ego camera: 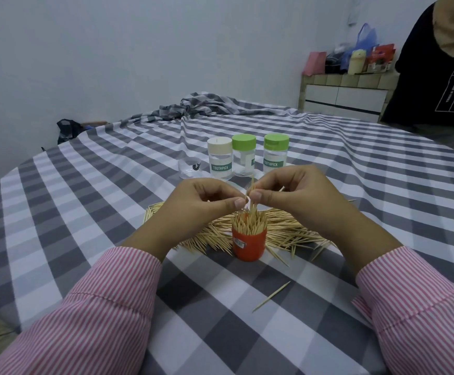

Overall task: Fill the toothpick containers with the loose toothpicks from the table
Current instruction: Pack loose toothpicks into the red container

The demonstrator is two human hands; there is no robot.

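- Both hands meet above a red cup [248, 243] packed with upright toothpicks.
- The left hand [204, 204] and right hand [290, 192] each pinch a few picks [250, 194] between thumb and fingers, tips pointing down into the cup.
- A loose pile [288, 228] spreads on the checked table [85, 185] under and behind the grip, mostly rightward.
- Three lidded jars [246, 155] stand just beyond the grip.
- One stray pick [271, 296] lies nearer the viewer, on open cloth.
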